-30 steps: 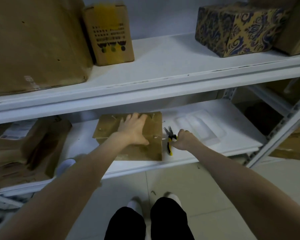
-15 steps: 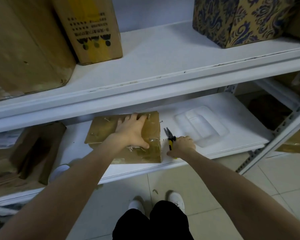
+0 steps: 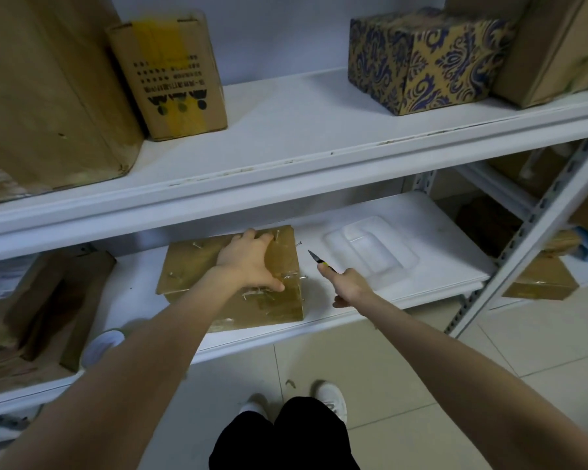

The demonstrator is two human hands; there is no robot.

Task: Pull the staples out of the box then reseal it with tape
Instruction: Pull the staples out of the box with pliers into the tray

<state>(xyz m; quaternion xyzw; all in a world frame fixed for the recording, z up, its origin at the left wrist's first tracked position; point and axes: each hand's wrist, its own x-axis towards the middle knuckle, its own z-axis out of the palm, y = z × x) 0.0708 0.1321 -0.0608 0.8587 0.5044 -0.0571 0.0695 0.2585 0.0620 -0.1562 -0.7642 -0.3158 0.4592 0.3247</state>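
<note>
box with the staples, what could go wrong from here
Loose staples stick up right beside the left hand pressing on the box; a slip could scratch it.
The pliers in the right hand point tip-first at the box; a missed lunge might jab the left thumb.
The box sits near the shelf's front edge; hard pulls might drag it off.

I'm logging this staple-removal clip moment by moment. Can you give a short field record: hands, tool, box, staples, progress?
place: lower shelf of a white rack
box: brown, lying flat on the shelf
left hand: rests on the box top, fingers spread
right hand: grips pliers, right of the box
pliers: yellow handles, tips closed, clear of the box
staples: several stick out of the box top
nearby: clear plastic tray, right of the pliers
progress: staples remain; no tape in view
</note>
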